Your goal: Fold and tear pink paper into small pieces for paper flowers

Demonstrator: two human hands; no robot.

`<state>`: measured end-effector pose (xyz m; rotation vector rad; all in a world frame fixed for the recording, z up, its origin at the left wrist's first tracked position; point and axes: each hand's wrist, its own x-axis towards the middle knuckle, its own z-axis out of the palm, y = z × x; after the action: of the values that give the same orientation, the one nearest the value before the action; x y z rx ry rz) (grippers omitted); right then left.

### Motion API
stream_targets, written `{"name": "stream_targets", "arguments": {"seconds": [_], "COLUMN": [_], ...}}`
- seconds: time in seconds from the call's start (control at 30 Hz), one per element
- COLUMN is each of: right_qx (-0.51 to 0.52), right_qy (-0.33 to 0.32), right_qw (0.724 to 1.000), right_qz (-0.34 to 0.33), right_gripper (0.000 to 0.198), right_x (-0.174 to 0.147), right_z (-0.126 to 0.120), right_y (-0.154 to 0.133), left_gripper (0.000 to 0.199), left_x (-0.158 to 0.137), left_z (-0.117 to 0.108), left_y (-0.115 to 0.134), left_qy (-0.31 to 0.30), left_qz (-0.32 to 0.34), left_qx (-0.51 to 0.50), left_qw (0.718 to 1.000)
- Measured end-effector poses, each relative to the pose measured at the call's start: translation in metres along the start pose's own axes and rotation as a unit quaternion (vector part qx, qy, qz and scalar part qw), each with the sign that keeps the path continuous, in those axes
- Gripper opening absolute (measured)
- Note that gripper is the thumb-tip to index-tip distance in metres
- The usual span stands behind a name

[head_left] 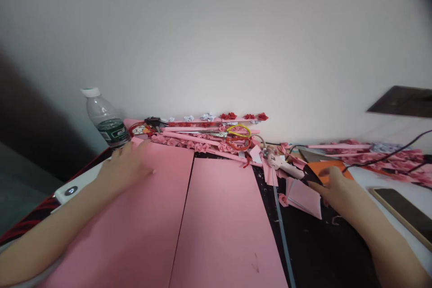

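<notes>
My left hand (pixel 126 167) lies over the upper part of the left pink paper sheet (pixel 145 225), slightly blurred, its thumb spread from the fingers and nothing visible in it. A second pink sheet (pixel 226 220) lies beside that one, with a narrow dark gap between them. My right hand (pixel 337 191) is at the orange paper (pixel 324 168), thumb and finger apart; whether it touches the paper, I cannot tell. Just left of its thumb are small cut pink paper pieces (pixel 305 198) in a stack. A glue gun (pixel 285 166) lies further left, amid paper scraps.
A plastic bottle (pixel 108 119) stands at the back left. Scissors with yellow handles (pixel 239 132) lie among pink paper rods and paper flowers (pixel 229 116) along the wall. A phone (pixel 405 211) rests at the right. A dark cable (pixel 388 157) crosses the back right.
</notes>
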<state>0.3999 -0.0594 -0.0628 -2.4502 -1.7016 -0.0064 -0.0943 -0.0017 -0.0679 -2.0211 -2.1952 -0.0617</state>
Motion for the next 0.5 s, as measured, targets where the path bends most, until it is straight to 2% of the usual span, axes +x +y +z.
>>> {"name": "stream_targets", "arguments": {"seconds": [0.07,0.13,0.33,0.4,0.5], "right_qx": [0.026,0.050,0.096,0.108,0.127], "right_qy": [-0.003,-0.017,-0.014,-0.004,0.011], "right_qw": [1.000,0.999,0.995,0.994,0.992], "right_qz": [0.000,-0.007,-0.016,-0.017,-0.013], "right_gripper": [0.036,0.031,0.024,0.023,0.022], "right_x": [-0.004,-0.008,-0.015,-0.016,-0.020], "right_z": [-0.008,-0.014,-0.021,-0.024,-0.031], "right_y": [-0.012,-0.024,-0.043,-0.045,-0.048], "left_gripper": [0.084,0.087,0.083,0.074,0.043], "left_x": [0.003,0.006,0.009,0.009,0.011], "left_z": [0.003,0.006,0.003,-0.001,-0.009], "left_y": [-0.009,-0.014,-0.021,-0.025,-0.033], "left_qy": [-0.037,-0.045,0.020,0.033,0.038], "left_qz": [-0.030,-0.047,-0.011,-0.036,-0.046], "left_qx": [-0.013,-0.045,-0.189,-0.215,-0.234], "left_qw": [0.999,0.997,0.982,0.975,0.970]}}
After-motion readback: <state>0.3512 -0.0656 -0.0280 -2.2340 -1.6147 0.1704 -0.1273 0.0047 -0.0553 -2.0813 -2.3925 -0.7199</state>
